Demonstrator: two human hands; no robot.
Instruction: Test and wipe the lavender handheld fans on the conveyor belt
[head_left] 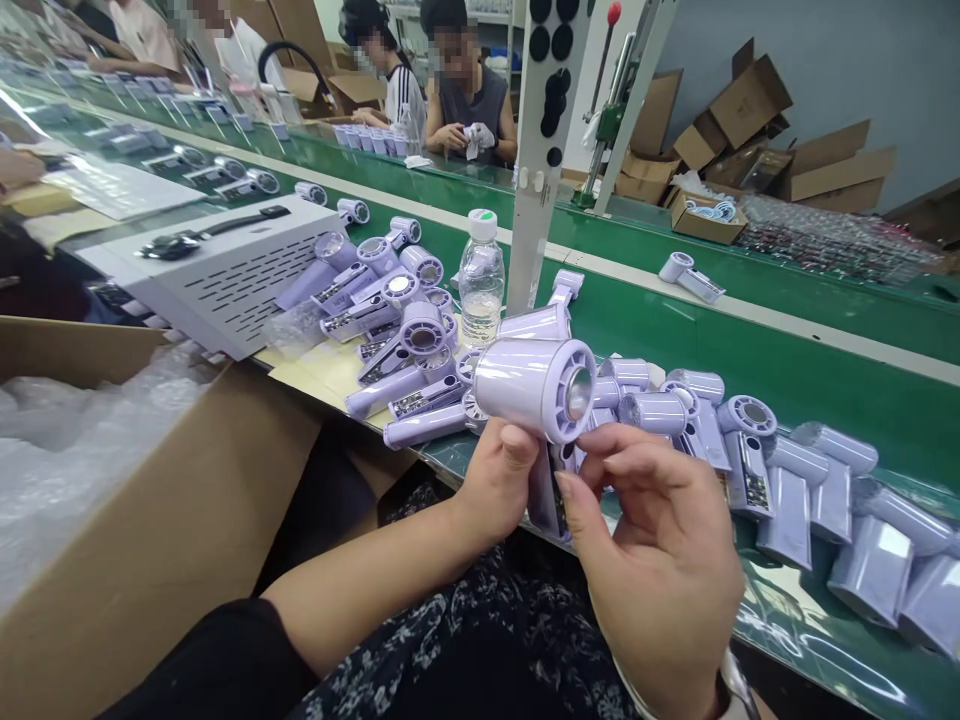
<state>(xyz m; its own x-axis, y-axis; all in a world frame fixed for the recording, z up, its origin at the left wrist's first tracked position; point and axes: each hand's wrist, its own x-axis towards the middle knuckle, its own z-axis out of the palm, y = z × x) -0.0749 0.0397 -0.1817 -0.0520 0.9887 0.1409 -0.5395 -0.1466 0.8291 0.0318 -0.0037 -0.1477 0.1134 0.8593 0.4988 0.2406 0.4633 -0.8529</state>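
My left hand is wrapped around the handle of a lavender handheld blower, shaped like a small hair dryer. Its round head points to the right, with a ribbed ring and a shiny centre at the end. A dark strip shows along the open side of the handle. My right hand pinches at the top of that open side, just below the head, thumb and forefinger close together. Whether a small part lies between those fingertips is hidden. More lavender blowers are heaped behind to the left, several with exposed circuit boards, and others lie to the right.
A plastic bottle stands behind my hands beside a pale metal post. To the left are a white vented box and a carton holding clear plastic bags. Across the green conveyor, people work; cartons are piled behind.
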